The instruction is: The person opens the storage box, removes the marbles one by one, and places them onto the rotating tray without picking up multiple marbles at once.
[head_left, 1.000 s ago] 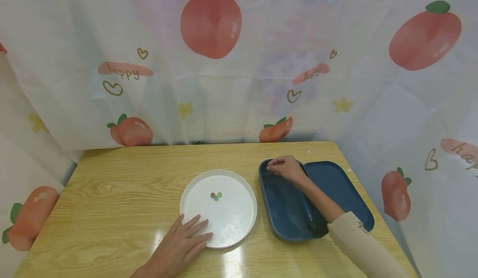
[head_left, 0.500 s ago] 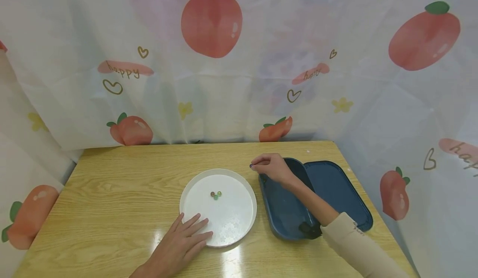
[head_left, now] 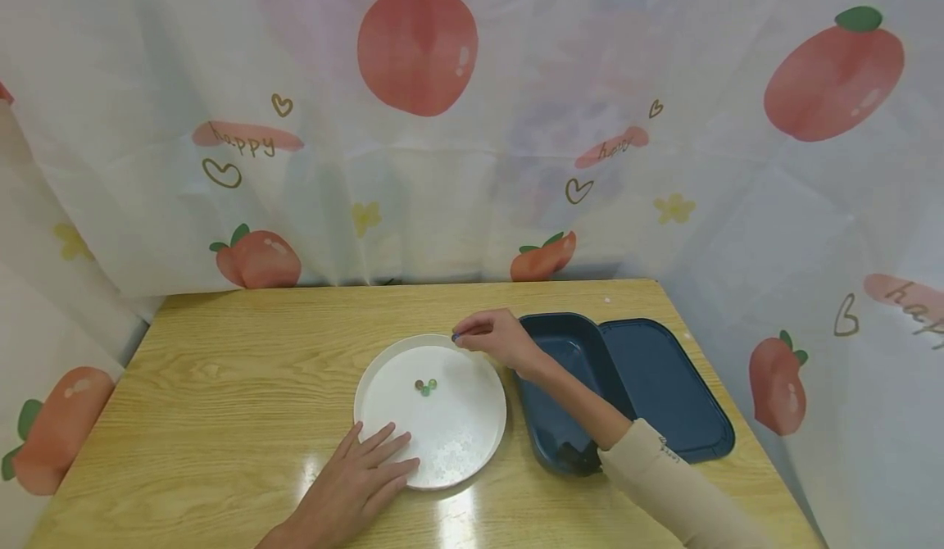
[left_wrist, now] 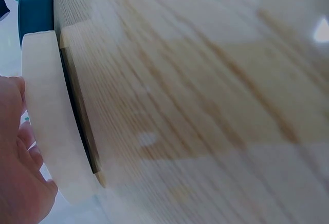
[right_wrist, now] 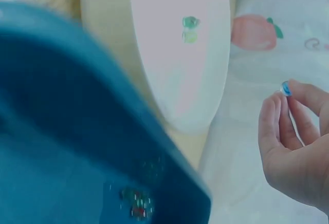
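Observation:
A small blue glass marble (right_wrist: 286, 88) is pinched between the thumb and fingertips of my right hand (head_left: 497, 340), over the far right rim of the round white tray (head_left: 457, 438). On the tray, a brown marble (head_left: 419, 385) and two green marbles (head_left: 425, 392) lie close together. My left hand (head_left: 361, 479) rests with spread, straight fingers on the near left edge of the tray. In the right wrist view several more marbles (right_wrist: 138, 203) lie in a corner of the deep blue bin (right_wrist: 154, 126).
Right of the tray stands the blue bin, a dark object (head_left: 578, 457) at its near end overlapping my right forearm. A flat dark blue lid (head_left: 664, 385) lies beside it near the right table edge. A fruit-printed curtain (head_left: 442, 188) hangs behind the wooden table (head_left: 243, 385).
My right hand has lifted from the blue bin's far left corner and moved left to the tray's far rim, carrying the blue marble. My left hand stays put.

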Demonstrator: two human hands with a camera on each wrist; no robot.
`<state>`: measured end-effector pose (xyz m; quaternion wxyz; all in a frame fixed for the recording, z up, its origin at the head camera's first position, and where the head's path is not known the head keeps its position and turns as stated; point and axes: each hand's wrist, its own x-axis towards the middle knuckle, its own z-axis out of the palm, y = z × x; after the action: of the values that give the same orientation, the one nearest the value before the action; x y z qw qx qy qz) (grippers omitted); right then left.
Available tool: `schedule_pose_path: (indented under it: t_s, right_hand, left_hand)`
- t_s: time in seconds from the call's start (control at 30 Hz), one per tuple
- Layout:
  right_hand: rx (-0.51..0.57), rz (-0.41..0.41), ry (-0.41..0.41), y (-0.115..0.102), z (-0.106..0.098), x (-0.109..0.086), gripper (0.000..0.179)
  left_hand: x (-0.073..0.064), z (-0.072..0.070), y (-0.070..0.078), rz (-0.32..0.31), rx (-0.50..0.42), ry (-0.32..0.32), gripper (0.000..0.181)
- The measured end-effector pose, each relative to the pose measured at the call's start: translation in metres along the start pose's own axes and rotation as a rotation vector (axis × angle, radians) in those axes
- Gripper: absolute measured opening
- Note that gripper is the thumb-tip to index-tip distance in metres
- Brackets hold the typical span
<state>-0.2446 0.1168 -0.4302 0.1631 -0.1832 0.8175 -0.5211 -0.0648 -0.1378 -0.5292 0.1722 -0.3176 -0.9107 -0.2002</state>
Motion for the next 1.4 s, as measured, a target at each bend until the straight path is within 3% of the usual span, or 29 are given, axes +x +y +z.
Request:
schedule_pose_path:
  t_s: [0.17,0.47,0.73,1.4]
  right_hand:
    - [-0.014,-0.015,-0.032,-0.001,0.019,0.005,0.021]
    - [-0.036,0.060,-0.042,0.004,0.045,0.013,0.016]
    - [-0.132,0.101,-0.028,0.015,0.055,0.016,0.009]
    - [-0.297,0.085,-0.040,0.028,0.070,0.020,0.007]
  left_hand:
    - [0.000,0.001,-0.001,0.006,0.005,0.002,0.025]
    - [0.000,0.001,0.000,-0.009,0.008,-0.018,0.025]
    - [0.000,0.000,0.001,-0.011,0.009,-0.023,0.025]
    - [-0.001,0.001,-0.001,-0.010,-0.004,-0.012,0.025]
